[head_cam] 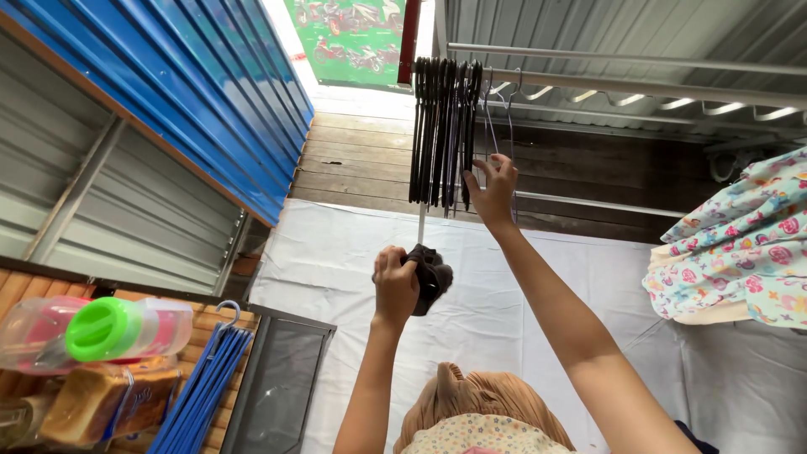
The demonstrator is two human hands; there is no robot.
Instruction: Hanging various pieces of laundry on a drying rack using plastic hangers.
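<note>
Left hand (395, 282) clutches dark cloth (430, 276) (bunched); right hand (494, 189) pinches wire hanger (498, 109).

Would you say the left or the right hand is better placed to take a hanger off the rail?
Probably the right hand: it is already raised at a wire hanger beside the black hangers, while the left hand is lower and holds a dark cloth.

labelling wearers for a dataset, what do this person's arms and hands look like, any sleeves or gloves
Both arms are bare as far as the frame shows, with no sleeves in view. The left hand and right hand wear no gloves; no rings, watch or bracelets are visible.
</note>
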